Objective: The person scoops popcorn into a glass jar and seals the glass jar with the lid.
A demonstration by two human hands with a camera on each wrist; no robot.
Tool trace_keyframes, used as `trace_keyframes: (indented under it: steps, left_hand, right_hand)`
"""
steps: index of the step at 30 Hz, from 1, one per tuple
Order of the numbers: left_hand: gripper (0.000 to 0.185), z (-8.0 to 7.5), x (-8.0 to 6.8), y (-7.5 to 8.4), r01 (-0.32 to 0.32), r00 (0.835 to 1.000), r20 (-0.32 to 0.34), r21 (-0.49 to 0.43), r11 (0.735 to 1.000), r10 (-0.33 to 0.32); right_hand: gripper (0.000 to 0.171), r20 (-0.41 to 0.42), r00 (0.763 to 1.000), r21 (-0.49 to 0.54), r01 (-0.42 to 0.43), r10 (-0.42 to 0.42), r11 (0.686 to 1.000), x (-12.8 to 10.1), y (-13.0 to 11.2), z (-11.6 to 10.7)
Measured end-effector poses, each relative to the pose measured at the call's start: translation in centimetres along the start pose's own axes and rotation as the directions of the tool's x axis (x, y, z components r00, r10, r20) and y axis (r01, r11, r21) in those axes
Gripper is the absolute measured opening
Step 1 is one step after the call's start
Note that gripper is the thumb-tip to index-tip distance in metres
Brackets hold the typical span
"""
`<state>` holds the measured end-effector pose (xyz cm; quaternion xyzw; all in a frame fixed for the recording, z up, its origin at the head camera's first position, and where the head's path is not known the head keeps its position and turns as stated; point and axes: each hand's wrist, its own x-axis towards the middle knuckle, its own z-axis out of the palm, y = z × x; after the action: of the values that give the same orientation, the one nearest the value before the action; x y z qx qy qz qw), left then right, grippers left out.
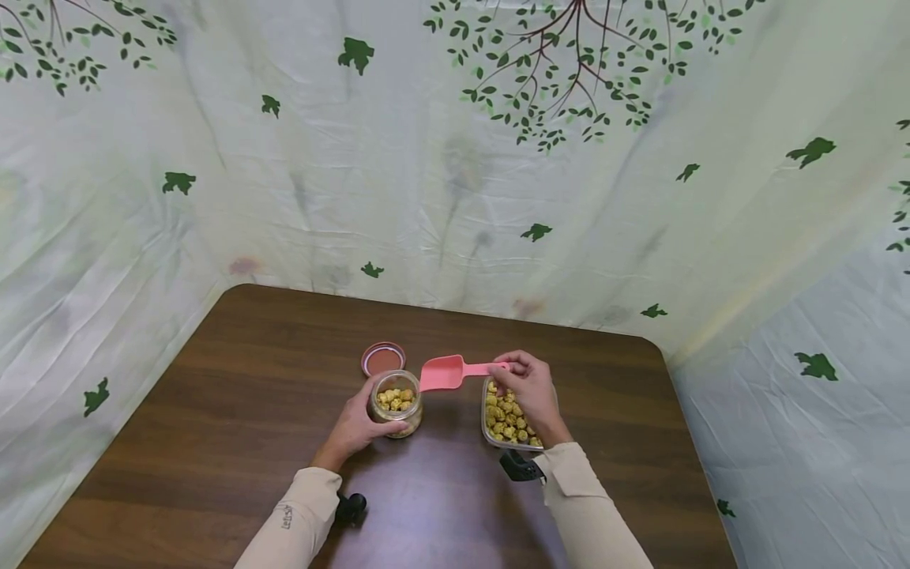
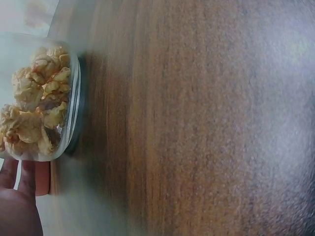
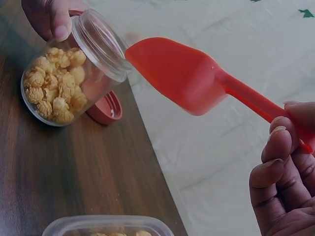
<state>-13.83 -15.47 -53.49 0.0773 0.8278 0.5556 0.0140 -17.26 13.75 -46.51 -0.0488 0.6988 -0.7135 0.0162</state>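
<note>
1. A pink plastic scoop (image 1: 448, 371), its bowl empty, is held above the table (image 1: 213, 442) between jar and container.
2. Its long axis runs 3 to 9 o'clock, bowl pointing toward 9.
3. The handle is pinched by the right hand (image 1: 529, 391), fingers curled, over the popcorn container (image 1: 498, 419).
4. The popcorn jar (image 1: 396, 401) at 9 o'clock is gripped by the left hand (image 1: 355, 427); a lid (image 1: 383, 359) lies at 11.

One jar (image 1: 396, 403), one lid (image 1: 383, 359), one scoop (image 1: 455, 371), one tub (image 1: 506, 420), two hands.
</note>
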Motion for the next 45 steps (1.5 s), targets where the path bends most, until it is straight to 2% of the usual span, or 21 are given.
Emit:
trace_keyframes:
  steps: [2,5,11,19,23,32,35,42,45]
  left_hand:
    - [0.087,0.2,0.2,-0.6,-0.010,1.000,-0.006,-0.001,1.000,0.010]
    - [0.090,0.5,0.7,-2.5,-0.020,1.000,-0.015,0.005,1.000,0.020]
    - [0.098,0.3,0.9,-2.7,-0.046,0.999,-0.012,0.038,0.998,0.046]
    - [0.108,-0.3,1.5,-1.5,-0.096,0.995,0.026,0.020,0.995,0.095]
    - [0.104,-0.5,1.9,-1.0,-0.131,0.991,0.037,0.023,0.991,0.130]
    - [0.091,-0.5,2.6,1.0,-0.182,0.983,0.040,0.094,0.979,0.179]
    - [0.089,-0.5,2.9,1.8,-0.204,0.978,0.062,0.097,0.974,0.198]
    - [0.086,0.0,3.6,3.9,-0.175,0.982,0.097,0.101,0.979,0.165]
    - [0.086,0.4,3.9,4.5,-0.189,0.978,0.110,0.109,0.976,0.177]
  right_hand:
    - [0.025,-0.007,1.000,0.009,0.008,-0.008,1.000,-0.1,0.0,-0.2]
    - [0.024,-0.023,1.000,0.020,0.022,-0.022,1.000,-0.1,0.0,-0.7]
    - [0.024,-0.063,0.998,0.022,0.019,-0.017,1.000,-0.3,0.0,-1.8]
    - [0.021,-0.111,0.994,0.030,0.021,-0.018,0.999,-0.5,0.1,-3.1]
    - [0.023,-0.118,0.993,0.052,0.032,-0.026,0.998,-0.6,0.2,-3.8]
    - [0.025,-0.142,0.989,0.021,0.041,-0.038,0.999,-1.0,0.0,-5.3]
    - [0.025,-0.160,0.986,0.012,0.041,-0.038,0.999,-1.2,-0.1,-5.8]
    - [0.027,-0.184,0.982,0.027,0.046,-0.040,0.999,-1.5,-0.1,-6.9]
    - [0.027,-0.197,0.980,0.035,0.044,-0.036,0.998,-1.6,0.1,-7.5]
